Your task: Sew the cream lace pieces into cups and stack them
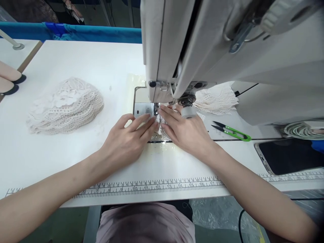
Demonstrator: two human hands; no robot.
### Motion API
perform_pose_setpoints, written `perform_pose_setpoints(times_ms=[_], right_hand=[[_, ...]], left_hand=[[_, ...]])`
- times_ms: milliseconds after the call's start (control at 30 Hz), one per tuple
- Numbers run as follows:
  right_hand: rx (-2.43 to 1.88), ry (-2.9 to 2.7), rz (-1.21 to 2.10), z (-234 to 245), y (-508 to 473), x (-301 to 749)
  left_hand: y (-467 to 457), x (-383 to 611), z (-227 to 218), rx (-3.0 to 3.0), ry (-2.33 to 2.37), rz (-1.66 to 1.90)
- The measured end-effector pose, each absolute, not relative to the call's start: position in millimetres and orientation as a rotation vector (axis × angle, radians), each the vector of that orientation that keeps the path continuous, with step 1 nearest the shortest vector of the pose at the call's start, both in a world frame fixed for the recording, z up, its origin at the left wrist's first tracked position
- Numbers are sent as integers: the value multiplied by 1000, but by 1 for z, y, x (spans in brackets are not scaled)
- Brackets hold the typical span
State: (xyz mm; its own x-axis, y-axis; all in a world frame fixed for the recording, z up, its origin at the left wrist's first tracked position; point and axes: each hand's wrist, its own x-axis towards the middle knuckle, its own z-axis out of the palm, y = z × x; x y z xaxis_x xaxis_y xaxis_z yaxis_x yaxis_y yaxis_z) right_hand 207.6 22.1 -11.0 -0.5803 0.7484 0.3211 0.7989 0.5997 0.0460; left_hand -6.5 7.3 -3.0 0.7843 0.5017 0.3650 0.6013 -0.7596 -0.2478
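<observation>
A narrow strip of off-white lace (163, 130) lies at the sewing machine's presser foot (156, 108), mostly covered by my hands. My left hand (129, 138) reaches in from the left, palm down. Its outstretched fingertips touch the left edge of the lace, beside the foot; the thumb is bent and apart from them. Lying flat over the lace just right of the foot is my right hand (186, 130), fingers stretched and thumb spread. More lace (216, 98) extends behind it under the machine arm. The needle tip cannot be made out.
A heap of lace pieces (68, 106) lies on the left of the white table (121, 60). Green-handled thread snips (231, 131) and a phone (288, 156) lie to the right. The machine head (172, 44) overhangs my hands. A printed ruler (152, 187) runs along the front edge.
</observation>
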Motion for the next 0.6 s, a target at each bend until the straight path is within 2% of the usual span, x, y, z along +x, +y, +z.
perform_pose_setpoints(times_ms=[300,600], right_hand=[[-1235,-2551,-314,-13,24,209],[-972,-2465,-331,-10,17,207]], left_hand=[[8,-5,-4,-2603,-845,-386],[8,-5,-3,-2603,-822,-454]])
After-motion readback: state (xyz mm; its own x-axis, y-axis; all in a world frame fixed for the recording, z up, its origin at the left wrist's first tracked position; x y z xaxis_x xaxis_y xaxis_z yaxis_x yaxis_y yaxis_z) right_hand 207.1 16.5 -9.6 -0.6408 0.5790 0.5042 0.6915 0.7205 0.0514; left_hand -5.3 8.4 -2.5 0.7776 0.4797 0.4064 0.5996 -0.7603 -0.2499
